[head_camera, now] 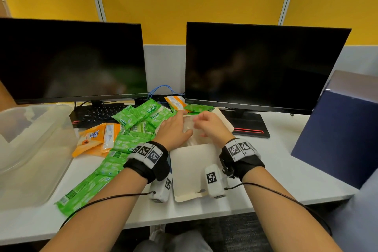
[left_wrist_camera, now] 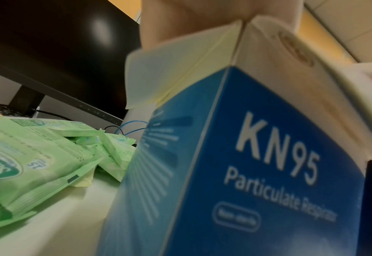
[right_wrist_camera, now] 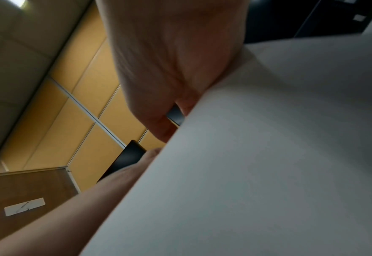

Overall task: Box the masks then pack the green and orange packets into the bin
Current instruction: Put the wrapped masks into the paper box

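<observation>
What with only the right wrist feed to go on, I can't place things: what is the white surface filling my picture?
Observer: In the head view it seems to be the open lid flap of the mask box, folded toward the person.
Operator: Which box is it?
Observer: The left wrist view shows its blue side, printed KN95.
Operator: Are the packets in the bin?
Observer: No. The green packets and orange packets lie on the desk beside the clear bin.
</observation>
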`<move>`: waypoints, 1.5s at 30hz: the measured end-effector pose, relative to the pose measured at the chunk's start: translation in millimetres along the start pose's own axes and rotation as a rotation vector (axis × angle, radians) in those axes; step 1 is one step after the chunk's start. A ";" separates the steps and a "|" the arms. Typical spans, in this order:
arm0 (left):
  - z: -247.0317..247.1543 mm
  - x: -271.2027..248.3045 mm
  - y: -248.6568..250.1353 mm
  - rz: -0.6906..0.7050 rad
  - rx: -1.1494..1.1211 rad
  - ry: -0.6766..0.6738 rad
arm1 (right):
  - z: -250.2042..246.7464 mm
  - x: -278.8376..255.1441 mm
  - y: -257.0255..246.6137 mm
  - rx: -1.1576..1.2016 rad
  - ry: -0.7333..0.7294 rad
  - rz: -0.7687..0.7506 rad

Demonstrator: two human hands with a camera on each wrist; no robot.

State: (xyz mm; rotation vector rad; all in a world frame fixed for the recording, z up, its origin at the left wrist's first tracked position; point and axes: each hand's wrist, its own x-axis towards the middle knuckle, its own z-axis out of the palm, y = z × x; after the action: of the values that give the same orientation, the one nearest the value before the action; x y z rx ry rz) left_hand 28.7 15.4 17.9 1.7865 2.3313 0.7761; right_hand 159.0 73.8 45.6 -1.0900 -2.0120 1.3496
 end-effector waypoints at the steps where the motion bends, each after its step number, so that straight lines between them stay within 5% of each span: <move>1: 0.1 0.0 -0.4 -0.003 0.005 -0.005 | 1.8 0.2 -1.4 -0.097 -0.021 0.054; 7: 3.4 5.1 -5.2 0.027 0.104 -0.007 | 8.3 -8.3 -22.0 -0.331 -0.173 0.300; 10: 3.7 4.2 -3.8 0.019 0.043 0.046 | 14.2 -7.9 -22.9 -0.337 -0.242 0.264; 13: 5.4 2.2 -3.0 -0.175 -0.086 0.331 | 16.3 -3.4 -21.9 -0.265 -0.313 0.392; 15: 3.1 2.1 -3.8 -0.355 -0.344 0.380 | 13.7 2.3 -18.7 -0.113 -0.347 0.476; 20: 22.6 18.8 4.2 -0.344 -0.834 0.216 | 13.9 19.7 -9.2 -0.341 -0.165 0.323; 24: 41.6 31.7 -3.2 -0.390 -1.019 0.180 | 6.5 29.4 -0.6 -0.271 -0.041 0.313; 28: 53.2 44.7 -44.0 -0.464 -0.549 0.078 | 0.5 37.7 7.4 -0.219 0.001 0.346; 33: 43.6 74.1 -74.9 -0.420 -0.178 0.242 | 7.1 53.6 7.8 -0.176 0.018 0.324; 39: 31.3 107.9 -90.4 -0.651 0.064 -0.006 | 13.3 65.5 11.8 -0.154 0.013 0.320; 45: 32.7 126.2 -112.2 -0.419 0.230 -0.181 | 15.9 71.0 18.4 -0.134 0.012 0.299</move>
State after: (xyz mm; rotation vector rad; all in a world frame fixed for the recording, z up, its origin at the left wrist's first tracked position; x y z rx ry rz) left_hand -95.4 122.9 -33.4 1.2910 2.6163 0.2843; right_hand 113.3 127.4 19.6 -1.5051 -2.0133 1.3596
